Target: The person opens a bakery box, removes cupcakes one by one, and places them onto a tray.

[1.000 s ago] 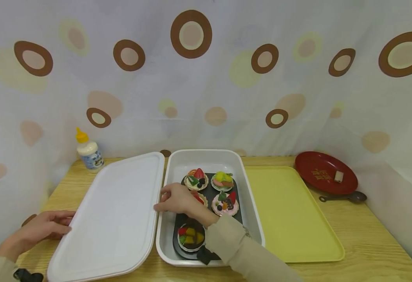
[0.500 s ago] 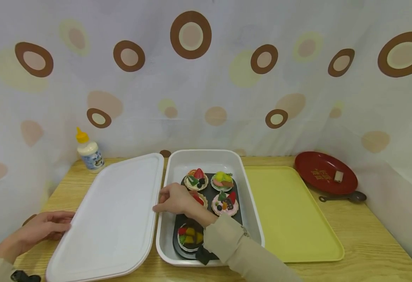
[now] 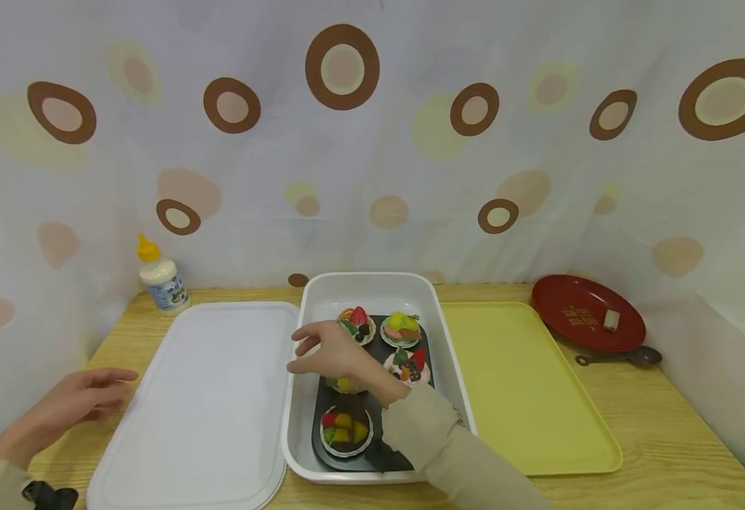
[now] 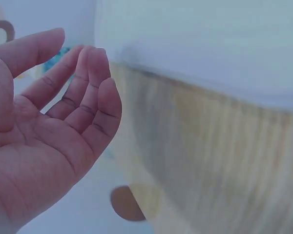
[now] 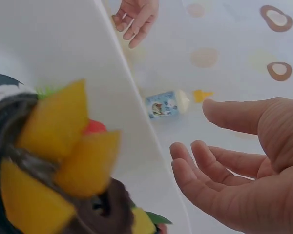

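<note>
In the head view a white lid (image 3: 200,397) lies flat on the wooden table, left of a deep white box (image 3: 379,289). My left hand (image 3: 76,407) hovers at the lid's left edge, its fingers loosely bent and holding nothing. Over the box's left rim is my right hand (image 3: 331,350), thumb apart from the fingers, with a gap before the lid. Inside the box, a black tray (image 3: 377,352) bears several fruit tarts, one topped with yellow chunks (image 3: 345,428). The right hand and forearm partly hide the others. The right wrist view shows nothing between that hand's fingers.
A yellow tray (image 3: 519,389) lies against the box's right side. Beyond it are a red plate (image 3: 570,304) with a small pale block (image 3: 611,320) and a dark spoon (image 3: 646,355). A yellow-capped bottle (image 3: 167,289) stands at the back left, before a patterned curtain.
Both hands have let go of the lid. Its raised right side has come down and it now lies flat. The right hand has risen slightly off the edge, fingers parted.
</note>
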A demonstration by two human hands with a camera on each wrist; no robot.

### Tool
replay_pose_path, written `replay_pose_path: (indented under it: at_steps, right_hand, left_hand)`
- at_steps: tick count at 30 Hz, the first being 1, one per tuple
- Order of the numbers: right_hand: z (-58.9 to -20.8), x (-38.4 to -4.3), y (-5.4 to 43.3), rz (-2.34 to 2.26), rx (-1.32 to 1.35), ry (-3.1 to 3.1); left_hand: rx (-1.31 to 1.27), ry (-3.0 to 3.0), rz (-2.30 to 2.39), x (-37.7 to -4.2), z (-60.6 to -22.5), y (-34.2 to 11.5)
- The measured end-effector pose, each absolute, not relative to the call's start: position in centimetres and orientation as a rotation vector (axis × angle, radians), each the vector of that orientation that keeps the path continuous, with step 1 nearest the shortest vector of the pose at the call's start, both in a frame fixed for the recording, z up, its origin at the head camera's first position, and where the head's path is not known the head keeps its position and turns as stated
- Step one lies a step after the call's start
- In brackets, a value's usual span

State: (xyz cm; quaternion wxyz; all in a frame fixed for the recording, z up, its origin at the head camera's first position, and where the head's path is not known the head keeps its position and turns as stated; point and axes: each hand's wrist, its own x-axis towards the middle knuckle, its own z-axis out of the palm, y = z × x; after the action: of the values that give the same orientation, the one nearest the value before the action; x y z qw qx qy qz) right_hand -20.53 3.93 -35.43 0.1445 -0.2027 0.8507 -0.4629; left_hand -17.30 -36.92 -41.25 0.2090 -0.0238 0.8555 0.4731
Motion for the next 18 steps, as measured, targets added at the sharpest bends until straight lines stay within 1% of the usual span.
replay_pose_path:
  at_steps: [6,11,14,18]
  right_hand:
    - [-34.0,-21.1,6.6,-1.366,-0.648,2.476]
    - [-32.3,-21.6,9.7,-1.403,-0.713,2.512]
    - [-31.8,-22.0,11.6,-1.44,-0.656,2.523]
    - [-32.1,-22.6,13.9,-1.517,-0.486,2.464]
  left_hand:
    - [0.066,2.438,1.33,-18.3,-39.5,-33.9]
    - [0.184,2.448,1.432,-19.0,-38.4,-30.4]
    - [0.258,2.431,1.475,-19.4,-38.1,-27.8]
    - [0.325,2.381,1.519,-19.9,-38.1,-24.7]
